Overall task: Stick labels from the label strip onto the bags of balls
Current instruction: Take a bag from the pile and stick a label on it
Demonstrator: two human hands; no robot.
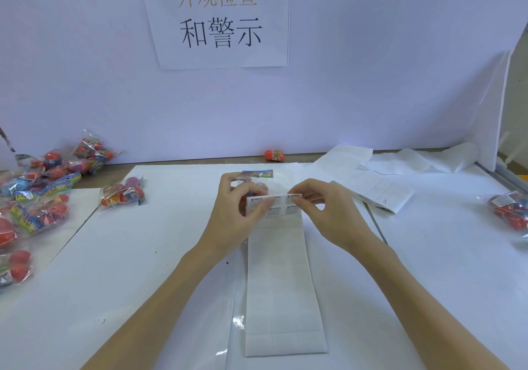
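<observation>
Both hands [234, 215] [323, 212] at label strip's [281, 278] far end, pinching.

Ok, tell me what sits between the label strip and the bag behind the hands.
Nothing visible does. The label strip is held up directly in front of the bag of balls, pinched by the left hand and right hand.

the label strip [281, 278] was white, its top rows printed with small black warning text. the bags of balls [37, 198] were clear plastic over red-orange and blue balls, with bright yellow, green and blue header cards. a loose ball [275, 155] by the wall was red-orange with a patterned band. the sign [220, 18] was white, with gold characters above black ones. the table sheet [143, 255] was white.
</observation>
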